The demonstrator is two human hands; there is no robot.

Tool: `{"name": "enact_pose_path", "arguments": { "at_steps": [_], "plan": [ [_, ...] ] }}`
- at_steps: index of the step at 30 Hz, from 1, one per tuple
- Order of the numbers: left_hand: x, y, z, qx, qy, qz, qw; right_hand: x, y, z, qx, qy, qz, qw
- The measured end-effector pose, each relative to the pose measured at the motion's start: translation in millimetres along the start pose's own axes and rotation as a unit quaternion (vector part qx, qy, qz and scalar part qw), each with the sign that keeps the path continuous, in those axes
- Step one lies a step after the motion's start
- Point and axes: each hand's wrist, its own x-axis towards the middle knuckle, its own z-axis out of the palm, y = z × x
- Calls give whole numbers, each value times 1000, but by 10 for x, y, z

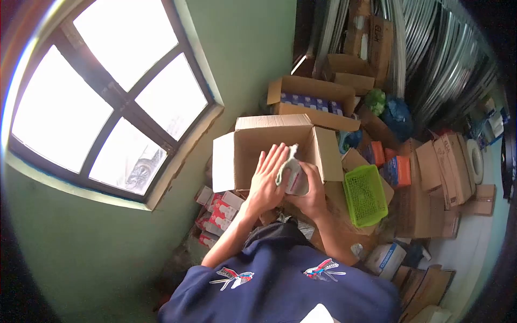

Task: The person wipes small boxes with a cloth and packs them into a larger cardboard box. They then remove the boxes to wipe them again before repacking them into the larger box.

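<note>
Above the near side of an open cardboard box [274,121], my right hand [308,192] grips a small pale box [298,183] with its fingers round the side. My left hand [269,176] lies against a light greenish-grey cloth [286,166], its fingers stretched up and the thumb on the cloth side. The cloth touches the small box between the two hands. The cardboard box has its flaps folded outward, and the part of its inside that shows holds nothing visible.
A green plastic basket [365,196] stands right of the box. Behind is a carton [318,86] of blue packs. Red-and-white boxes [221,214] lie at the lower left, beneath the window [113,102]. Flattened cartons [447,169] lean at the right.
</note>
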Motion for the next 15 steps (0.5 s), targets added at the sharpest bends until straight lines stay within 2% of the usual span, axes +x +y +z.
{"name": "enact_pose_path", "arguments": {
  "at_steps": [2,3,4,5,8,10,12,15],
  "plan": [
    [-14,87,63,2,-1,20,1000,-33,125,15,-18,17,3,1000],
    [-50,201,45,-18,-36,50,998,-38,196,14,-38,30,3,999],
    [-105,330,9,-39,-69,79,994,-77,214,-25,47,26,42,998],
    [-129,384,-4,-14,-91,103,990,-85,210,-40,53,34,40,997],
    [-10,117,23,-13,-70,54,996,-19,135,-56,42,50,-8,998],
    [59,8,87,-14,6,-14,1000,3,153,-60,-2,47,-14,999],
    [16,17,150,-39,26,-9,999,43,143,-64,-2,35,-4,999],
    [-83,223,24,10,-67,66,996,99,195,-73,17,51,-20,998]
  ]
}}
